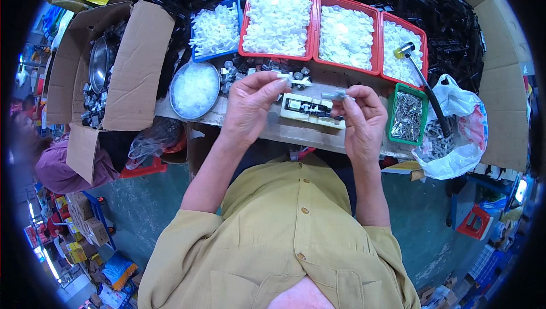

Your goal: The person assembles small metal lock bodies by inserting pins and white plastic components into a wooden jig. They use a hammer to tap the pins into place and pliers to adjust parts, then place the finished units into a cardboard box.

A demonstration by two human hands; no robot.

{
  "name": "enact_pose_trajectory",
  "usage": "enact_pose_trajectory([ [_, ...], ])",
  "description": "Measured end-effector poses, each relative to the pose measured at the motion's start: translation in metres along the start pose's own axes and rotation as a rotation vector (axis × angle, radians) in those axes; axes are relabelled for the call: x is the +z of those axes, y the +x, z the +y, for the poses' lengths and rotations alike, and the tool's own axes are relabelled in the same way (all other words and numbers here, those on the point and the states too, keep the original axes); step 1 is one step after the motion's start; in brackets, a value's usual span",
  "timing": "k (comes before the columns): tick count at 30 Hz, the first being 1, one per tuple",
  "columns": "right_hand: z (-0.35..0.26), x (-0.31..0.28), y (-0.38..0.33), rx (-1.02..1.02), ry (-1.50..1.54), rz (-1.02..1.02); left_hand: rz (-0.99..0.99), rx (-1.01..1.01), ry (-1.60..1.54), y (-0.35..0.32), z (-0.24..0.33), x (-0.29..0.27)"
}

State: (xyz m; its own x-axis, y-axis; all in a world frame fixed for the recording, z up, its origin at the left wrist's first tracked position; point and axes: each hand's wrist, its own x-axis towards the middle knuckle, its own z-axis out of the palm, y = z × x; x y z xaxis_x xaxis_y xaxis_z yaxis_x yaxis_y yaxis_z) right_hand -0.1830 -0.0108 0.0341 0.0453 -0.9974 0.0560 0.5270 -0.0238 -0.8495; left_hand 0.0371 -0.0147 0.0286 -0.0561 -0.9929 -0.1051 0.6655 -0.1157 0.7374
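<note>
A: State the tray colours along the bench.

B: Three red trays [378, 53] hold white plastic parts [277, 20]. One blue tray [194, 56] holds white clips [215, 29]. One green tray [392, 120] holds silver-grey metal pieces [407, 116].

A: The round dish?

B: Silver metal bowl [176, 107], filled with translucent white pieces.

A: Items at the hands?

B: Left hand [248, 107]: a white part [297, 80]. Right hand [363, 118]: a small grey part [338, 95]. Between and below them, a cream fixture [310, 110] with black insets.

A: Surroundings?

B: Black parts heap [449, 21] behind the trays. Brown cardboard box [136, 64]. White plastic bag [463, 132] with red print. Hammer [418, 70]: yellow-and-silver head, black handle. Shirt [278, 235]: plain mustard yellow, matching buttons. Floor [142, 206]: dull teal.
</note>
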Motion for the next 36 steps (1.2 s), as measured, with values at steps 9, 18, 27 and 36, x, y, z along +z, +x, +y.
enact_pose_trajectory([
  [9,0.015,0.002,0.000,-0.020,0.032,0.080,-0.018,0.007,0.048,0.000,-0.020,0.006],
  [18,0.007,-0.010,0.006,-0.062,-0.173,-0.063,-0.009,-0.036,0.190,0.000,-0.020,0.004],
  [27,-0.007,-0.040,0.013,0.108,-0.249,-0.201,-0.064,-0.055,0.427,0.000,-0.028,0.011],
  [36,-0.018,-0.066,0.004,0.264,-0.428,-0.089,-0.211,0.463,1.276,0.004,-0.033,0.011],
])
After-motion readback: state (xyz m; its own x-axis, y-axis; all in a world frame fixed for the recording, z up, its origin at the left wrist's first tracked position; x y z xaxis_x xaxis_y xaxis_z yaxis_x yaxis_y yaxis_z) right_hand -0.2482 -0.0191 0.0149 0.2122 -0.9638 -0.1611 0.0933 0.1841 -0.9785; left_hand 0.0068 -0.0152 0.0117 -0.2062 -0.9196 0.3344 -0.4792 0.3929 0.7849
